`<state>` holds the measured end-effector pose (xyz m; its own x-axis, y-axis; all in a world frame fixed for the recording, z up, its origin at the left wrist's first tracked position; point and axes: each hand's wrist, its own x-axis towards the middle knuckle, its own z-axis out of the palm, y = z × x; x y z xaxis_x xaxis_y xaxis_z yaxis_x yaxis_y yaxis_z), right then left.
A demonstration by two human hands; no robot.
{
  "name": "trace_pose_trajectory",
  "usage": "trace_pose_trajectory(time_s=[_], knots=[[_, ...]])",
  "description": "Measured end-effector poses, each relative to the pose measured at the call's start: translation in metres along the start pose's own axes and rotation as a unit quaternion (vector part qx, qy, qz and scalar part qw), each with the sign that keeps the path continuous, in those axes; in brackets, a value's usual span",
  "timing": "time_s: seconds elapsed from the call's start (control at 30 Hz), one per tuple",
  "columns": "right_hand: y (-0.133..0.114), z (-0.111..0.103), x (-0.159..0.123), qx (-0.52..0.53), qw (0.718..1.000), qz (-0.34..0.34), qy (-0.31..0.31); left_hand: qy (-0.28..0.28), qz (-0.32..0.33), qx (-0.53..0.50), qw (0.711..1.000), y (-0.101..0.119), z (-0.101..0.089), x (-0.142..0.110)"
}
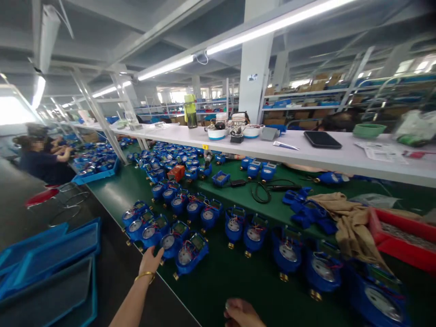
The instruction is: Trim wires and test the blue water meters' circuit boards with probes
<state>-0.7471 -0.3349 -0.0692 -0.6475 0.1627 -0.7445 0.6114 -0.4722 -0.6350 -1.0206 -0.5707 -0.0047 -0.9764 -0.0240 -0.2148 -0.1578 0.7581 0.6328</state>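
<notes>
Several blue water meters with round dials, coloured wires and brass fittings stand in rows on the green bench top (218, 290). My left hand (151, 261), with a gold bangle on the wrist, reaches to the bench's near edge. Its thumb and fingers are apart beside a water meter (168, 241); whether they touch it I cannot tell. Another water meter (190, 255) stands just to the right of that hand. My right hand (241, 312) is low at the bottom edge, blurred, with its fingers curled together over the bench. Anything in those fingers is hidden.
A white shelf (289, 153) spans the bench, carrying a phone (322, 139) and a green bottle (190, 111). A red bin (402, 240) and brown cloth (354, 222) lie at right. Blue trays (61, 254) are stacked at lower left. A co-worker (41, 159) sits far left.
</notes>
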Motion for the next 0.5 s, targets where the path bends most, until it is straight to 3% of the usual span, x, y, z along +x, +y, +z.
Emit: trace_pose_trajectory(time_s=[0.1, 0.23, 0.37, 0.5], knots=[[-0.030, 0.061, 0.032, 0.013, 0.999, 0.023, 0.027, -0.074, 0.010, -0.007, 0.997, 0.000, 0.005, 0.028], [-0.060, 0.112, 0.061, 0.037, 0.998, 0.032, 0.046, -0.141, 0.030, -0.043, 0.989, -0.002, 0.013, 0.041], [-0.068, 0.137, 0.077, 0.071, 0.995, 0.034, 0.055, -0.192, 0.029, -0.072, 0.978, -0.009, 0.015, 0.045], [-0.062, 0.138, 0.077, 0.106, 0.991, 0.033, 0.076, -0.227, 0.018, -0.100, 0.969, -0.013, 0.014, 0.035]])
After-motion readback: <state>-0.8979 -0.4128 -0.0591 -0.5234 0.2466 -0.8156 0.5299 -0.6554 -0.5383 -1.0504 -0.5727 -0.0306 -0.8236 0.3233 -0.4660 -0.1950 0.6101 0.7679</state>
